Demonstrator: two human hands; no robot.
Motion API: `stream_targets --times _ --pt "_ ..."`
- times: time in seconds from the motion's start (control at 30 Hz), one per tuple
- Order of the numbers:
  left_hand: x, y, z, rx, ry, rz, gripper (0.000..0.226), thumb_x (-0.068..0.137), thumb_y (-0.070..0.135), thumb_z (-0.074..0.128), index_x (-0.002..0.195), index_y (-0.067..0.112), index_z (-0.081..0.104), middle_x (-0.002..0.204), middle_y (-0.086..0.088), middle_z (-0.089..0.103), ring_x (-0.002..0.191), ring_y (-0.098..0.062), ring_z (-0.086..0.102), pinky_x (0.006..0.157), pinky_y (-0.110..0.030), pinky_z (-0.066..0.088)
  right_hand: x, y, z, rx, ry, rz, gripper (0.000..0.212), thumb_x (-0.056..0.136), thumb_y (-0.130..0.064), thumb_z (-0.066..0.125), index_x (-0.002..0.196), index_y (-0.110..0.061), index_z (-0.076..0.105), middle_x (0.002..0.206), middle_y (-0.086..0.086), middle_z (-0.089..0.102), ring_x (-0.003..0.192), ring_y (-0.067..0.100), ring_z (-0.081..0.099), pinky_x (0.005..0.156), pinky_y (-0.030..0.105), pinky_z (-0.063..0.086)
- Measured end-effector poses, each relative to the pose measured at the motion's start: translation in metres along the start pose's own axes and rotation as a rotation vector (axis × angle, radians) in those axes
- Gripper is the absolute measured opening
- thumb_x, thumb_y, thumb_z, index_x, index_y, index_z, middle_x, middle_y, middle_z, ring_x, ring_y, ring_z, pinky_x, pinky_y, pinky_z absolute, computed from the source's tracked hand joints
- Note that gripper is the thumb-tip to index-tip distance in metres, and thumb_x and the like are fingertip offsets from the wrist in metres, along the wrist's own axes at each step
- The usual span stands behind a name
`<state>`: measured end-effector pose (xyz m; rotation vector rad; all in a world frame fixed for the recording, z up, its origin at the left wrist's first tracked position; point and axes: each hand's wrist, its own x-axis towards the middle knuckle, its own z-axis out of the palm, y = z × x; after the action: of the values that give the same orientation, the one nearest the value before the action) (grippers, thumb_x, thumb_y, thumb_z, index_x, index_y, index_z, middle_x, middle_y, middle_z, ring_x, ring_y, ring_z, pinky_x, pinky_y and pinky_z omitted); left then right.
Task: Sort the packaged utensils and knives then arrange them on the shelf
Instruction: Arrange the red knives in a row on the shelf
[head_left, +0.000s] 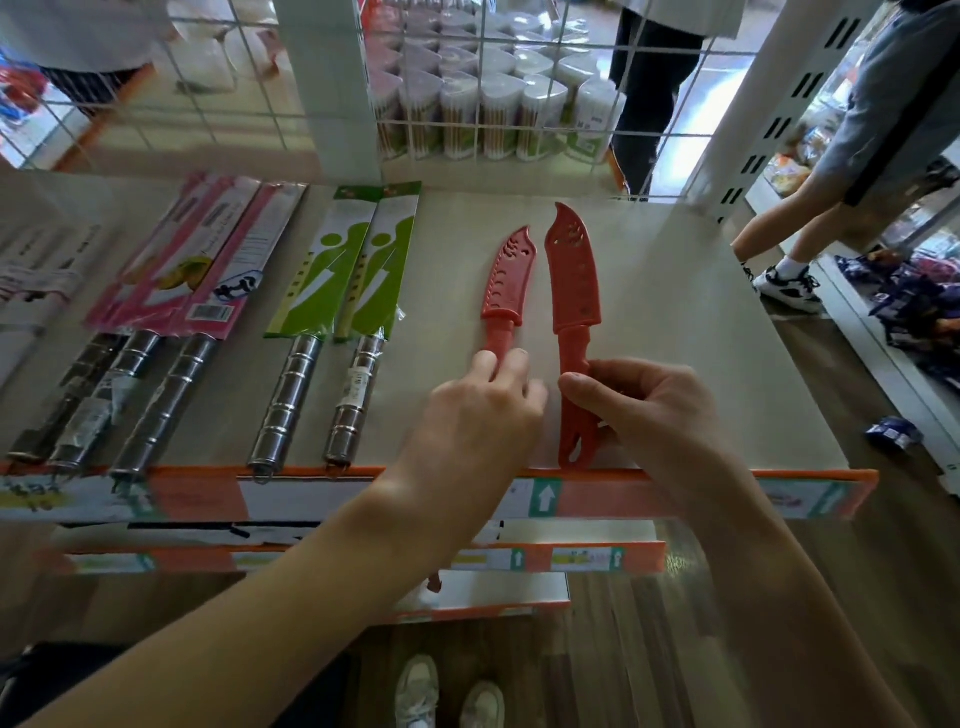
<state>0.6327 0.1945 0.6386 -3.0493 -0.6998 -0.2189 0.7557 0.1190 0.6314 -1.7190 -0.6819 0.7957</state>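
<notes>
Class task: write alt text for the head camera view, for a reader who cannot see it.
Two hands work at a store shelf: the right hand grips the larger red sheathed knife, and the left hand touches the handle of the smaller red knife beside it. To the left lie steel-handled knives in green sleeves and pink sleeves.

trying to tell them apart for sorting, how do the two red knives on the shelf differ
The left red knife looks shorter and slimmer; the right red knife looks longer, with a broader sheath. The left one leans right at its tip, the right one lies nearly straight up the shelf. The left hand only touches the left knife's handle with its fingertips, while the right hand grips the right knife's handle. Both are red, with perforated plastic sheaths, tips pointing away.
</notes>
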Motion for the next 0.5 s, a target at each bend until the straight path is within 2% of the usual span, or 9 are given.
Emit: stream_targets --times 0.07,0.13,0.2,0.27,0.33,0.4,0.43,0.47,0.5 --pt "-0.001 -0.007 0.004 -0.029 0.073 0.014 0.019 0.061 -0.003 0.067 0.072 0.012 0.065 0.069 -0.004 0.057 0.056 -0.015 0.052 0.039 -0.02 0.033 0.0 -0.001 0.0 -0.031 0.004 -0.007 0.017 0.077 -0.02 0.071 0.069 -0.033 0.064 0.053 -0.015 0.068 0.05 0.003 0.066 0.049 0.017 0.055" --pt "-0.005 -0.013 0.011 -0.105 0.131 0.008 0.015 0.067 0.013 0.077 0.079 0.012 0.069 0.072 -0.004 0.06 0.061 -0.018 0.057 0.04 -0.024 0.044 -0.001 -0.003 -0.001 -0.094 0.014 -0.025 0.017 0.078 -0.022 0.07 0.069 -0.034 0.063 0.053 -0.015 0.068 0.05 0.0 0.065 0.05 0.014 0.054" --pt "-0.009 -0.019 0.012 -0.196 0.173 -0.041 0.013 0.078 0.019 0.067 0.087 0.01 0.069 0.08 -0.007 0.064 0.069 -0.023 0.06 0.046 -0.03 0.053 -0.003 -0.004 -0.003 -0.192 0.044 -0.054 0.012 0.08 -0.025 0.069 0.074 -0.033 0.063 0.057 -0.015 0.065 0.05 -0.007 0.062 0.047 0.007 0.047" --pt "-0.013 -0.025 0.011 -0.29 0.205 -0.139 0.023 0.084 0.026 0.053 0.092 0.011 0.068 0.086 -0.007 0.065 0.073 -0.023 0.06 0.055 -0.031 0.055 -0.005 -0.005 -0.005 -0.28 0.081 -0.082 0.005 0.081 -0.025 0.067 0.084 -0.029 0.066 0.065 -0.018 0.062 0.05 -0.011 0.059 0.045 0.002 0.042" --pt "-0.016 -0.028 0.012 -0.374 0.213 -0.224 0.027 0.083 0.028 0.052 0.099 0.012 0.067 0.091 -0.005 0.064 0.074 -0.02 0.061 0.06 -0.03 0.055 -0.005 -0.004 -0.005 -0.422 0.133 -0.124 0.01 0.082 -0.024 0.066 0.092 -0.021 0.069 0.066 -0.018 0.058 0.051 -0.005 0.059 0.046 0.001 0.042" --pt "-0.018 -0.026 0.013 -0.413 0.21 -0.255 0.024 0.082 0.022 0.06 0.103 0.012 0.067 0.094 -0.004 0.065 0.071 -0.012 0.058 0.061 -0.014 0.05 -0.002 -0.002 -0.004 -0.613 0.202 -0.173 0.015 0.083 -0.023 0.066 0.094 -0.014 0.07 0.069 -0.012 0.059 0.061 0.001 0.059 0.058 0.007 0.05" --pt "-0.019 -0.023 0.013 -0.431 0.204 -0.26 0.023 0.082 0.019 0.065 0.103 0.012 0.067 0.095 -0.004 0.065 0.07 -0.007 0.054 0.062 -0.004 0.041 -0.001 -0.001 -0.003 -0.705 0.237 -0.193 0.016 0.083 -0.023 0.065 0.093 -0.011 0.07 0.074 -0.005 0.063 0.067 0.008 0.061 0.066 0.015 0.053" --pt "-0.02 -0.021 0.012 -0.456 0.197 -0.264 0.023 0.082 0.017 0.067 0.104 0.012 0.067 0.095 -0.003 0.065 0.069 -0.005 0.051 0.065 0.001 0.032 0.001 0.0 -0.001 -0.777 0.267 -0.21 0.017 0.083 -0.023 0.064 0.091 -0.009 0.07 0.079 0.002 0.066 0.071 0.015 0.061 0.07 0.021 0.052" --pt "-0.02 -0.019 0.012 -0.485 0.192 -0.264 0.023 0.082 0.016 0.067 0.105 0.012 0.067 0.096 -0.003 0.065 0.069 -0.004 0.05 0.066 0.003 0.028 0.003 0.001 0.001 -0.825 0.291 -0.223 0.017 0.083 -0.023 0.063 0.091 -0.008 0.069 0.082 0.006 0.066 0.073 0.017 0.06 0.069 0.022 0.049"
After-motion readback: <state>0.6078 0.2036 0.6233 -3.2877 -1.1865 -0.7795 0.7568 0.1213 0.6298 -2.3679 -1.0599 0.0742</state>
